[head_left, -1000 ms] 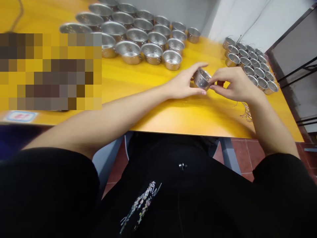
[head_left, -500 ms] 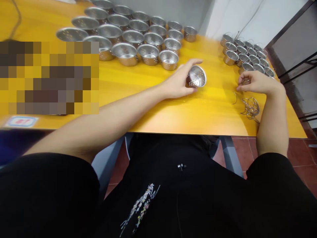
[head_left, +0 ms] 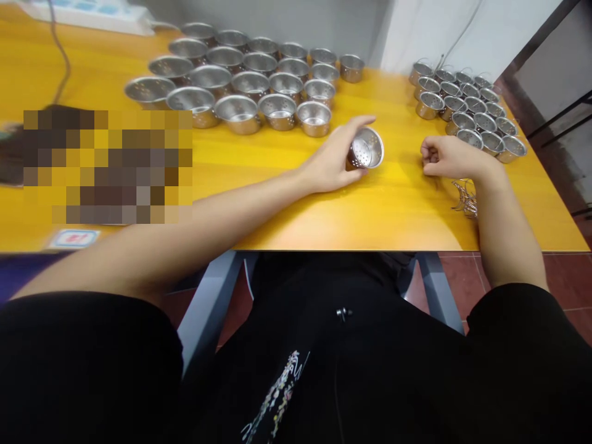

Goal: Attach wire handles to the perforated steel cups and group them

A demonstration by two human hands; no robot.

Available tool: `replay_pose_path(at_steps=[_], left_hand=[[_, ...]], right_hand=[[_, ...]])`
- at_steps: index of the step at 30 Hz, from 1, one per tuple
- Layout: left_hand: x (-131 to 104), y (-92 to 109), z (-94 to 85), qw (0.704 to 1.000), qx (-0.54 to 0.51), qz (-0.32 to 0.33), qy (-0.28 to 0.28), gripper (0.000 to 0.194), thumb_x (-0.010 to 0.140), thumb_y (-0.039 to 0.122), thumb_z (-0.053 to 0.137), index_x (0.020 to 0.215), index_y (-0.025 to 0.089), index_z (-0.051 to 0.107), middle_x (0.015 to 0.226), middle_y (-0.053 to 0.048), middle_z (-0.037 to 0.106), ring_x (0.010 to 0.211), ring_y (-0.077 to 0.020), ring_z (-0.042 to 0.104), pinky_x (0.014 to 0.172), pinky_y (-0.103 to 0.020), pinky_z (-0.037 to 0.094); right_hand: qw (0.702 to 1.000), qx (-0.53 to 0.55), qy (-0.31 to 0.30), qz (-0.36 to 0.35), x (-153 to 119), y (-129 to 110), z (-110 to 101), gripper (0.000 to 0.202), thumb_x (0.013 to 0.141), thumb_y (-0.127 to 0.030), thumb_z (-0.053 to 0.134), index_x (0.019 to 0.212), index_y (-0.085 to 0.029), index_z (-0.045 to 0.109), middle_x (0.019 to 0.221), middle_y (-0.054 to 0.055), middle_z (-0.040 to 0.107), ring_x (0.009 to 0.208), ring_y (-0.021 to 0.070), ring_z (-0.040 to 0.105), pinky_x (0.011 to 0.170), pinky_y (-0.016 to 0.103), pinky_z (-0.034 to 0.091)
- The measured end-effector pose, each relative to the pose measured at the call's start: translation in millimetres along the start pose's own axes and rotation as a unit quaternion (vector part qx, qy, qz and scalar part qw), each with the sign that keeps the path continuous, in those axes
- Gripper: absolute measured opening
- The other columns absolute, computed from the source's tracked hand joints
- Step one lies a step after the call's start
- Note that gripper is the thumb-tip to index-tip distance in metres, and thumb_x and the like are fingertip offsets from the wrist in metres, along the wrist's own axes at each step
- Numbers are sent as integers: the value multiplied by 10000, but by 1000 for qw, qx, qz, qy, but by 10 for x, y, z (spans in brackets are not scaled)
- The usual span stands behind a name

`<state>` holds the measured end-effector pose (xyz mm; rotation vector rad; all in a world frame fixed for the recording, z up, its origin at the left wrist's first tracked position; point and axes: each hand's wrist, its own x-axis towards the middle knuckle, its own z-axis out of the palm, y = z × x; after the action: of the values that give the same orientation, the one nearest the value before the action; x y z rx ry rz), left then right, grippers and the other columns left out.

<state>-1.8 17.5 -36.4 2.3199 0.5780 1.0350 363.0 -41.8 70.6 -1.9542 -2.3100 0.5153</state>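
Note:
My left hand [head_left: 335, 157] is curved around the side of a small perforated metal cup [head_left: 369, 148], its thumb and fingers gripping the wall. The cup tilts so that its mouth faces me, showing holes in the base and sides. To the right, my right hand [head_left: 444, 156] is closed in a pinch above the table. A thin curved wire handle [head_left: 435, 182] shows faintly below its fingers, blurred. Beside the right wrist lies a small heap of bent wire handles [head_left: 464, 197], partly covered by the forearm.
Rows of perforated cups [head_left: 238, 114] stand at the back left. At the back right is a group of cups with wire handles [head_left: 485, 122]. A white power strip [head_left: 102, 15] lies at the far left of the yellow table [head_left: 287, 222], near a cable and a blurred-out patch.
My right hand has moved left, away from the wire heap and towards the cup, its fingers curled tighter. My left hand keeps hold of the cup. The view has shifted slightly.

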Motion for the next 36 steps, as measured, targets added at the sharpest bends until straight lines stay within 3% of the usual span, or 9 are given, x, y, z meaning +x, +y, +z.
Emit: replay_pose_path(at_steps=[5,7,10,14,18,22,31,36], left_hand=[[-83,-40,8,998,-30,-51,-9,1417,852,675,1128,1984,273,376,1814,-244,664,1745,-573,638,1543,-753,433],[-94,-44,-32,997,-39,-64,-16,1461,828,694,1162,1981,262,376,1741,-240,709,1705,-568,677,1520,-741,470],[-93,-33,-114,997,-41,-68,-21,1416,782,753,1178,1913,245,494,1842,-257,666,1738,-573,650,1537,-716,466],[-112,-7,-157,996,-41,-73,-21,1347,764,777,1170,1845,213,597,1925,-271,626,1779,-570,622,1571,-701,438],[-134,-6,-127,996,-35,-72,-45,1355,764,702,1179,1883,216,591,1954,-271,613,1799,-561,608,1572,-693,434],[-128,-52,-110,995,-15,-83,-50,1356,753,637,1183,1898,219,588,1916,-275,653,1765,-567,631,1537,-707,469],[-117,-99,-81,995,-39,-81,-35,1329,722,582,1200,1851,229,595,1869,-272,671,1739,-566,653,1509,-694,500],[-138,-85,-100,992,-76,-97,-28,1139,772,483,1143,1738,260,582,1583,-191,788,1443,-478,825,1324,-655,663]], right_hand=[[979,185,71,-40,110,-46,200,434,847,-340,974,1039,-330,584,1010,67,717,1053,357,745,970,530,717],[962,249,83,-73,135,-144,297,481,834,-339,985,1021,-333,542,1003,57,667,1038,344,736,1020,552,723],[938,322,68,-104,160,-300,454,550,802,-305,978,981,-328,459,977,36,607,979,314,717,1077,568,729],[936,334,57,-100,206,-412,610,558,771,-283,977,959,-325,454,953,26,600,991,309,716,1133,574,736],[927,351,74,-108,250,-419,651,513,737,-257,951,929,-327,480,925,23,594,914,294,695,1081,577,746],[937,330,86,-74,262,-422,655,503,777,-243,980,927,-323,507,942,28,649,949,304,739,1120,593,752],[922,373,96,-44,224,-509,626,468,824,-236,1051,1077,-320,665,1219,97,866,1123,344,852,1220,612,764],[903,417,96,-38,288,-374,632,521,791,-286,1080,1129,-322,685,1184,88,875,1093,341,873,1215,617,782]])
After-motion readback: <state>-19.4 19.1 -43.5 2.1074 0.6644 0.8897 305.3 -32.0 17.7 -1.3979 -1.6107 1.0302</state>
